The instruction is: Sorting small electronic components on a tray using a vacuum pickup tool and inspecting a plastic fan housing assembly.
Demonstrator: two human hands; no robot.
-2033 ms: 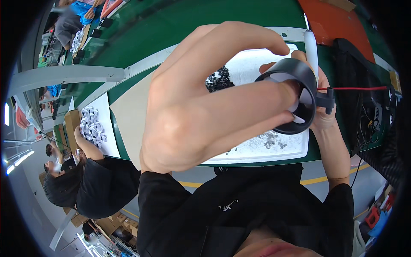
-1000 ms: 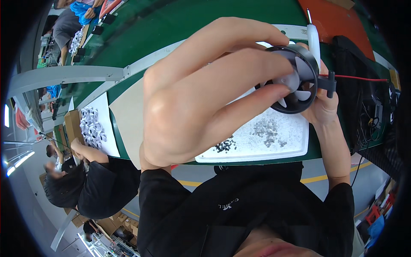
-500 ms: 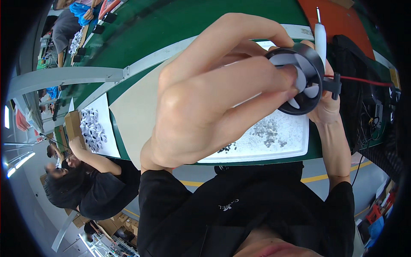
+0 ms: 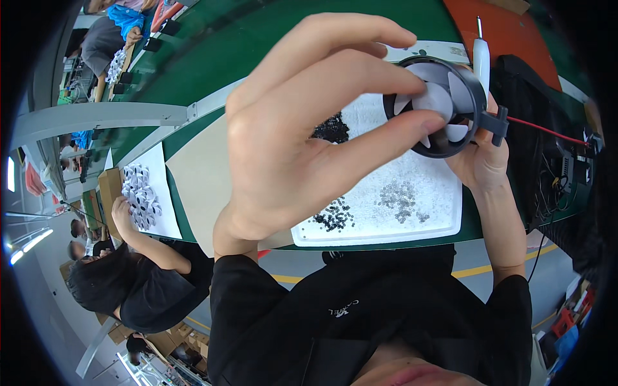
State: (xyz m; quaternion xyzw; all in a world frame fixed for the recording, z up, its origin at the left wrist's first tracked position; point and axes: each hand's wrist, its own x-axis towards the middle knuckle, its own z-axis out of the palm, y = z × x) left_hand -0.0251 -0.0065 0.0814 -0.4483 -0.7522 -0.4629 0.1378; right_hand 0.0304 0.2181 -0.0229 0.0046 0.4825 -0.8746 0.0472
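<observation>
My right hand (image 4: 486, 167) holds a black round fan housing (image 4: 475, 93) from behind and below, its fingers mostly hidden. Inside the ring sits a grey bladed fan wheel (image 4: 432, 104). Thumb and index finger of my left hand (image 4: 277, 141) pinch the wheel at its hub, while the other fingers are raised and spread apart. A black clip-like bracket (image 4: 494, 124) sticks out from the ring's right side, with a red wire (image 4: 547, 133) running off to the right. Below the housing lies a white tray (image 4: 380, 239) with small black parts (image 4: 335, 215) and small clear parts (image 4: 402, 201).
A white-handled tool with a metal tip (image 4: 481, 61) stands behind the housing. Black fabric (image 4: 523, 96) and cables lie at the right. On the left, a co-worker (image 4: 145, 283) reaches toward white parts (image 4: 141, 196) on a white sheet. A grey frame bar (image 4: 103, 116) crosses the left.
The housing has shifted slightly left and turned, showing more of the wheel's hub. My left hand's upper fingers have lifted and spread, uncovering more of the tray and a black pile.
</observation>
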